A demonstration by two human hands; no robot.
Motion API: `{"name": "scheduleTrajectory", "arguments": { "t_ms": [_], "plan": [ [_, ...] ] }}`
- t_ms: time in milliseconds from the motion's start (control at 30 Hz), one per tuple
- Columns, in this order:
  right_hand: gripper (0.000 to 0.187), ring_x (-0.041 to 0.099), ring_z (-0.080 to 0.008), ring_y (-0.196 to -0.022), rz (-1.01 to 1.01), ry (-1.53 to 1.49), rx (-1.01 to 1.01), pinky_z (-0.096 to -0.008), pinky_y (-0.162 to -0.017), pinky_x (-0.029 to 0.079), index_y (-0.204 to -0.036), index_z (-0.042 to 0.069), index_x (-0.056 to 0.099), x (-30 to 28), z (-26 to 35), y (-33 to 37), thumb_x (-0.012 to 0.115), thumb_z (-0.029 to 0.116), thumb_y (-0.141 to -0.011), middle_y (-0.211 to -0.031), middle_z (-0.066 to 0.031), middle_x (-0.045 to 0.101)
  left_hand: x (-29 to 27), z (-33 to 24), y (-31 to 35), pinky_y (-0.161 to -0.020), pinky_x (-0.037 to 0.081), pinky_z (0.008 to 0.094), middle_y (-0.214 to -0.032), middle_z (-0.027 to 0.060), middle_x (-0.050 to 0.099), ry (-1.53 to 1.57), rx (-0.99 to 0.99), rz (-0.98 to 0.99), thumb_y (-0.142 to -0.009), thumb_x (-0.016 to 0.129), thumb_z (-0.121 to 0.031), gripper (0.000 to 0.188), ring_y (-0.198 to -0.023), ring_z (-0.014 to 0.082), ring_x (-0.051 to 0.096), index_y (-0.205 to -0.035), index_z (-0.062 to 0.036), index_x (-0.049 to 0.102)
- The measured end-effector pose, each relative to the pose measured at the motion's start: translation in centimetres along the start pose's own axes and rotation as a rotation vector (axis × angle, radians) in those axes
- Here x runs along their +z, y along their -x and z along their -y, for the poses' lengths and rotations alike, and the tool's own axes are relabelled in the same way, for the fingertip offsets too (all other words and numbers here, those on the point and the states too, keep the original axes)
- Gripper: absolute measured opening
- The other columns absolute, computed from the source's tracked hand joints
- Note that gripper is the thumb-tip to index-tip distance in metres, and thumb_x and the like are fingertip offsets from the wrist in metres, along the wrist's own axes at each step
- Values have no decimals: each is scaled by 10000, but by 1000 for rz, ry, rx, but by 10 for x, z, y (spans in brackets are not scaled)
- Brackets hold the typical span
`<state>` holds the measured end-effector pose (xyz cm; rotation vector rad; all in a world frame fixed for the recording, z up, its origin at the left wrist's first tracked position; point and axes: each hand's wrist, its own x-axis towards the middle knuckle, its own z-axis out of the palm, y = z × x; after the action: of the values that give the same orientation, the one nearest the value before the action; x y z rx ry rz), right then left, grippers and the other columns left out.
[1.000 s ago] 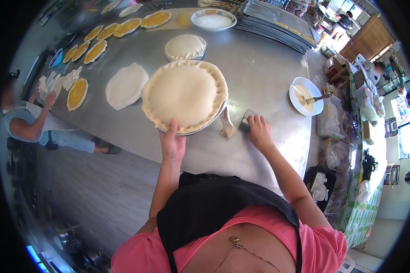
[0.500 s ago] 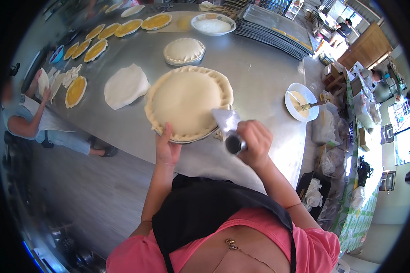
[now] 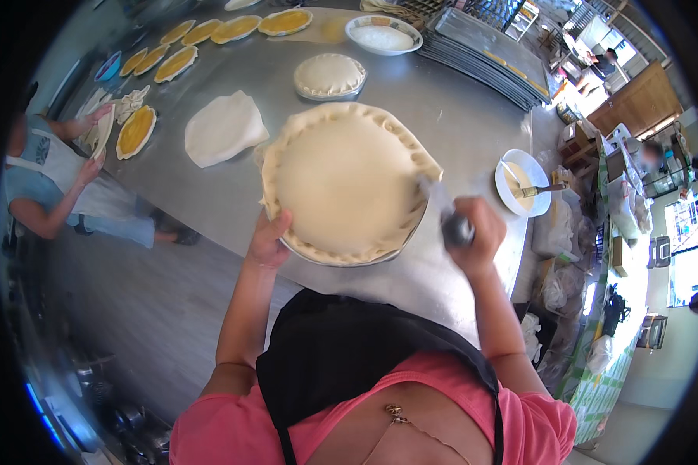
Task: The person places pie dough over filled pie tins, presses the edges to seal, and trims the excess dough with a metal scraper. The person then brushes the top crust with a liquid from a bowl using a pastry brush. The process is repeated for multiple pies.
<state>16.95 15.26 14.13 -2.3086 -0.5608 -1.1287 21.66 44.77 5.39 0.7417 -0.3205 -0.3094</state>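
Observation:
A large unbaked pie (image 3: 345, 178) with a crimped top crust sits in a round metal pan before me. My left hand (image 3: 268, 242) grips its lower left rim, thumb on the crust edge. In my right hand (image 3: 479, 231), blurred by motion, is a scraper (image 3: 457, 229) with a flat metal blade and dark handle end. The blade is at the pie's right edge, where a pointed flap of dough juts out. Beyond the pie stands a smaller covered pie (image 3: 329, 75). To the left lies a loose sheet of dough (image 3: 223, 128).
Several yellow-filled pie shells (image 3: 236, 28) line the far left of the metal table (image 3: 434, 108). A white bowl (image 3: 541, 167) with pale liquid and a brush (image 3: 541, 190) stands right. Stacked trays (image 3: 485, 58) and a flour bowl (image 3: 384, 35) are behind. A co-worker (image 3: 62, 170) holds dough at left.
The scraper and my right hand have moved right and slightly up along the rim. The pie now sits farther right, and a dough flap sticks out there. The co-worker's dough has shifted right.

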Motion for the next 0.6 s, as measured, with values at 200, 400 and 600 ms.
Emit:
{"name": "scheduleTrajectory", "arguments": {
  "t_ms": [200, 400, 600],
  "plan": [
    [214, 548, -273, -555, 34, 38, -32, -348, -490, 425, -724, 32, 526, -14, -2, 5, 624, -6, -538, -651, -95, 537, 1, -1, -3, -941, 438, 352, -1274, 140, 491, 55, -58, 27, -867, 611, -237, 652, -1145, 235, 517, -1381, -4, 285],
    [229, 574, -274, -579, 61, -56, 37, -333, -509, 441, -733, 24, 531, -20, -17, 12, 654, -16, -545, -683, -111, 568, -13, -4, -7, -941, 441, 357, -1262, 150, 499, 134, -215, 50, -883, 573, -269, 620, -1138, 241, 522, -1372, 1, 302],
    [205, 580, -264, -574, 115, -16, 85, -324, -504, 441, -712, 26, 515, -19, -29, 4, 658, -22, -573, -684, -113, 571, -26, -8, -30, -932, 453, 366, -1255, 165, 510, 236, -286, 162, -888, 544, -282, 587, -1126, 257, 537, -1354, 4, 332]
  ]
}}
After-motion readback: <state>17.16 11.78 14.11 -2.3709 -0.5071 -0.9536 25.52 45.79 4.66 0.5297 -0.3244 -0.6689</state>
